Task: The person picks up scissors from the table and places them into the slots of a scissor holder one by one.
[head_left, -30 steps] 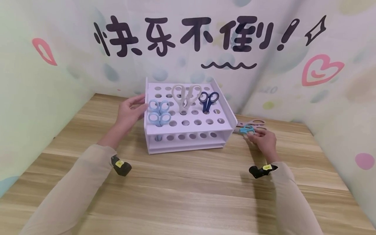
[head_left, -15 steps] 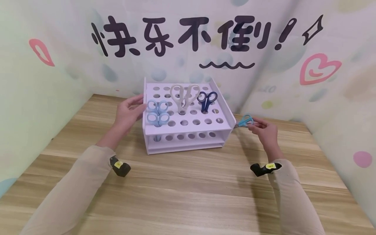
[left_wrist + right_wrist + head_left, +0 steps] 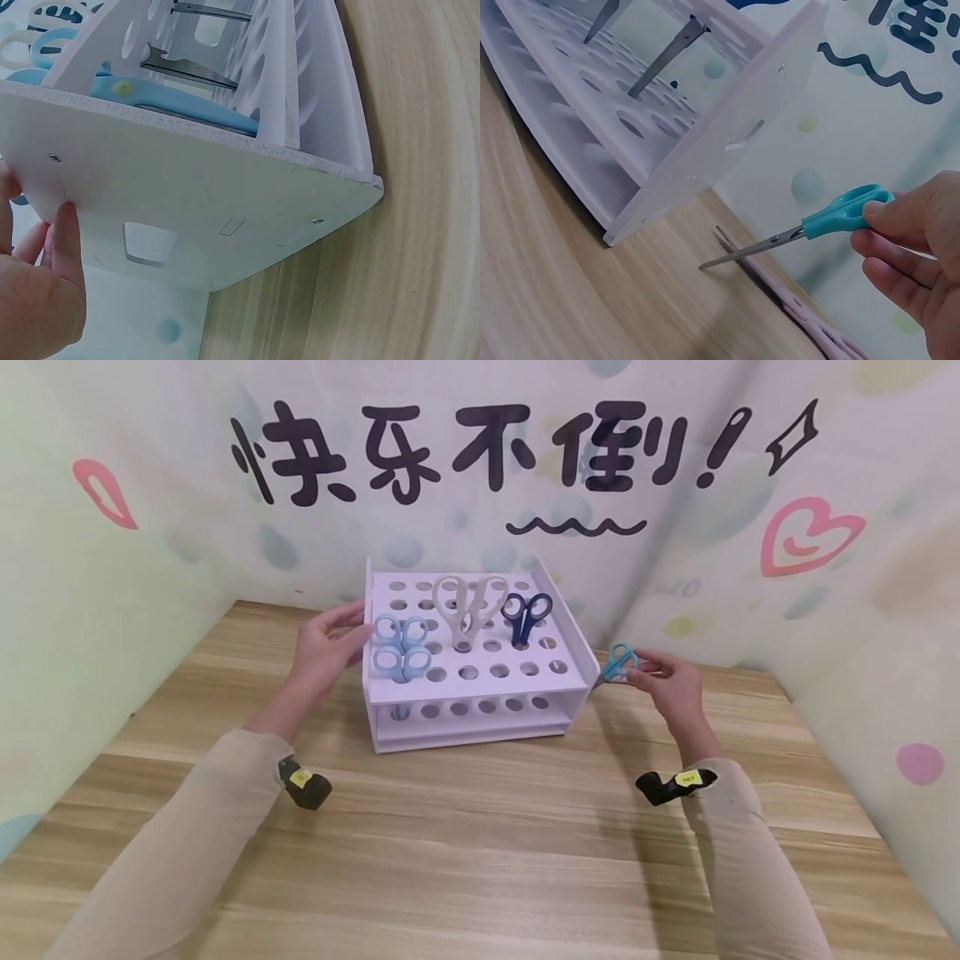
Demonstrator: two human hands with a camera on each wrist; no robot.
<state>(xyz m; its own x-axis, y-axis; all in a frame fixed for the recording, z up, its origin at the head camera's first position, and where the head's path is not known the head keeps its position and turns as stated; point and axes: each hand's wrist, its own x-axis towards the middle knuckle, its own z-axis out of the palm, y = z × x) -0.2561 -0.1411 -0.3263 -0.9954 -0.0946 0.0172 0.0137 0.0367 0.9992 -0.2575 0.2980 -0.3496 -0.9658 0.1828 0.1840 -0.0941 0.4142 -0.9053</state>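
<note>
2 hands at the white rack (image 3: 480, 689), bench rear.
Right hand (image 3: 675, 685) pinches teal scissors (image 3: 810, 225) just beside rack's right edge, blades angled down-left; left hand (image 3: 326, 647), fingers straight, presses rack's left wall.

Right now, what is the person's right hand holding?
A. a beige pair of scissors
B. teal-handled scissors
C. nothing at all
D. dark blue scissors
B: the right hand pinches the teal-handled scissors by their handle, lifted off the wooden table beside the white rack, while the dark blue and beige pairs stand in the rack's holes.
</note>
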